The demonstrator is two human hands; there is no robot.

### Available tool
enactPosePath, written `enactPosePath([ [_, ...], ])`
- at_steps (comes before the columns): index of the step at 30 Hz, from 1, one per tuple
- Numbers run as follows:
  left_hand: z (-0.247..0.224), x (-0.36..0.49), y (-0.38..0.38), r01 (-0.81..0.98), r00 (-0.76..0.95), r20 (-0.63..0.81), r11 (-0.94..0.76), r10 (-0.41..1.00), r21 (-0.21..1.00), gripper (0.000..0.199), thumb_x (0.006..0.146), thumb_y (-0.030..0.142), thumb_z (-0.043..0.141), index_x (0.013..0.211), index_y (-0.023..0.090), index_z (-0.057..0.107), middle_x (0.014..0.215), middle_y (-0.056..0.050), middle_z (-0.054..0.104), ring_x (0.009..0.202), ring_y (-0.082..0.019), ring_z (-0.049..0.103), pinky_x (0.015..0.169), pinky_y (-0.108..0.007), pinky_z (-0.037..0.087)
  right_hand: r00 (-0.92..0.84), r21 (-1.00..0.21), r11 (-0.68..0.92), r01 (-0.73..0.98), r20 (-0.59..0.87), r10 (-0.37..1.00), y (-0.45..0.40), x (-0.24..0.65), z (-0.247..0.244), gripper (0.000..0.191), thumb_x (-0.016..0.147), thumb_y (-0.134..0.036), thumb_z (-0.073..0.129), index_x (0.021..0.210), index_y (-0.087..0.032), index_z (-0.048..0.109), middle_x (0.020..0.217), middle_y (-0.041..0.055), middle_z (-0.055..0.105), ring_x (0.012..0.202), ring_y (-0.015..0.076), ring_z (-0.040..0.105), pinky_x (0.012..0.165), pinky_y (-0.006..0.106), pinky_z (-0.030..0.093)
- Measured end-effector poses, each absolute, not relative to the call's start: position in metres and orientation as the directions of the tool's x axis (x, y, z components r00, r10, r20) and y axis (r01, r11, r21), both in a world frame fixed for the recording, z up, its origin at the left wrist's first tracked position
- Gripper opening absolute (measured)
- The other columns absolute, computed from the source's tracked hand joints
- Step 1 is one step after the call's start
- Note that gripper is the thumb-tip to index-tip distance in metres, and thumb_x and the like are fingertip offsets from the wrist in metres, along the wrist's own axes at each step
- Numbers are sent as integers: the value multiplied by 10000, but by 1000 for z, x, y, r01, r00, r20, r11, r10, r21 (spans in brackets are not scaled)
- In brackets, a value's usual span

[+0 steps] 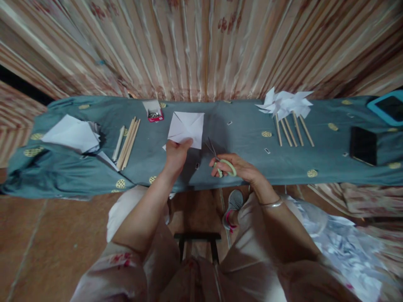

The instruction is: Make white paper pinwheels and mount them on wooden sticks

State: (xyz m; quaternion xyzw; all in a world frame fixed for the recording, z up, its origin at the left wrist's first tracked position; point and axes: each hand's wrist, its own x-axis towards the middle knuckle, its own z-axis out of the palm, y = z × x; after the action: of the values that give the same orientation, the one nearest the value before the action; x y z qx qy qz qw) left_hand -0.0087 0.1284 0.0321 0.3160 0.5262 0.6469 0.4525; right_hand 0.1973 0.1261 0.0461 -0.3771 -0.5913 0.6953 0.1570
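Observation:
A square white paper with diagonal lines running in from its corners is pinched at its lower edge by my left hand. Just right of it, my right hand holds scissors with pale green handles, fingers in the loops. The scissor blades are slightly apart, point up and away from me, and do not touch the paper. Beyond the paper to the left stands a small red and white box with its lid up and small metal pieces inside.
On the cloth-covered table, a stack of white paper, a white stick and wooden sticks lie left. White paper pinwheels on sticks, a dark phone and a blue-framed device are right. A pleated curtain hangs behind.

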Motion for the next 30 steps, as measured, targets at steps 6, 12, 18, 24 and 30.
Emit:
enactPosePath([
  [6,30,-5,128,-221,-387,-79,-9,919,975,144,593,249,731,603,184,603,587,26,584,545,-116,507,528,-231,407,-703,-932,-224,284,-361,613,124,193,44,640,685,-760,713,884,-154,658,771,48,717,670,124,614,604,233,446],
  [12,32,1,125,-156,-386,-60,-1,920,988,274,610,259,719,503,194,475,485,68,424,464,-69,353,442,-213,281,-695,-937,-213,276,-347,630,123,185,45,662,676,-794,686,842,-154,652,746,49,712,619,111,584,559,226,429],
  [18,35,5,124,-104,-398,-83,45,913,994,321,654,205,691,474,197,425,451,72,391,449,-64,317,430,-210,234,-666,-937,-238,256,-350,659,122,182,46,685,636,-818,691,822,-160,643,712,41,712,586,104,584,527,216,419],
  [24,36,6,123,-114,-404,-90,47,910,992,322,658,194,687,459,194,434,445,67,401,450,-67,328,426,-206,258,-649,-935,-250,252,-354,674,122,182,46,674,637,-805,703,839,-165,642,700,32,709,586,105,588,527,216,423],
  [30,37,7,123,-122,-409,-113,69,905,990,310,657,180,698,473,190,449,455,63,421,453,-70,352,435,-209,272,-643,-932,-257,255,-362,674,121,181,48,687,615,-814,710,818,-161,644,692,28,700,576,100,571,532,218,423],
])
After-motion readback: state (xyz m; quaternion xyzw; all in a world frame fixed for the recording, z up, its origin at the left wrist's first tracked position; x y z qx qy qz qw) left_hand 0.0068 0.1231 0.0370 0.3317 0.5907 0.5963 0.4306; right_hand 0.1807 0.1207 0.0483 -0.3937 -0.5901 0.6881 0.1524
